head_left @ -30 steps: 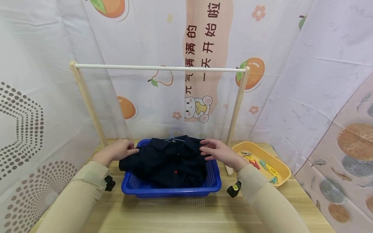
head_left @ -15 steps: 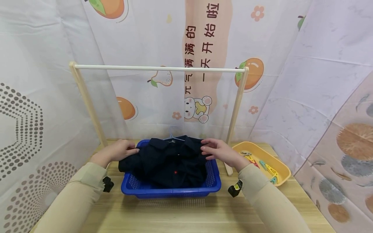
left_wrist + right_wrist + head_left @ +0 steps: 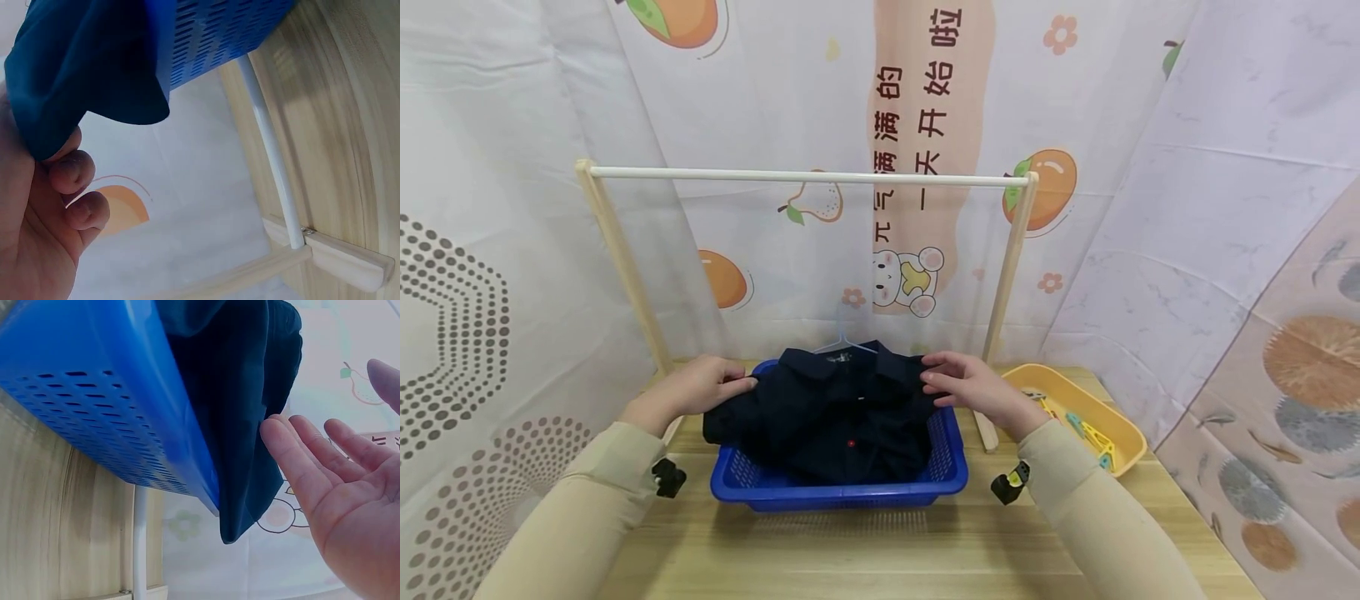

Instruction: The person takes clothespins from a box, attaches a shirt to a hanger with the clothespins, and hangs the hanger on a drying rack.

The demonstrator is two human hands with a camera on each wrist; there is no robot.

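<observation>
A dark navy collared shirt [image 3: 842,417] lies bunched in a blue plastic basket [image 3: 850,497], with a light blue hanger [image 3: 842,340] inside its collar. My left hand [image 3: 695,387] grips the cloth at the shirt's left side; in the left wrist view the fingers [image 3: 74,172] curl behind the dark cloth. At the shirt's right side is my right hand [image 3: 973,390]. Its fingers [image 3: 300,459] are nearly straight, with the tips touching or very near the cloth and the thumb apart. The hanger's lower part is hidden under the shirt.
Behind the basket stands a wooden rack with a white horizontal bar [image 3: 805,174]. A yellow tray [image 3: 1131,433] holding several coloured clips sits to the right. Wood-grain table surface [image 3: 842,554] shows in front, and patterned curtains surround the table on three sides.
The shirt's collar and the hanger have risen slightly, with the hook more upright. My left hand has shifted a little left, and my right hand a little right.
</observation>
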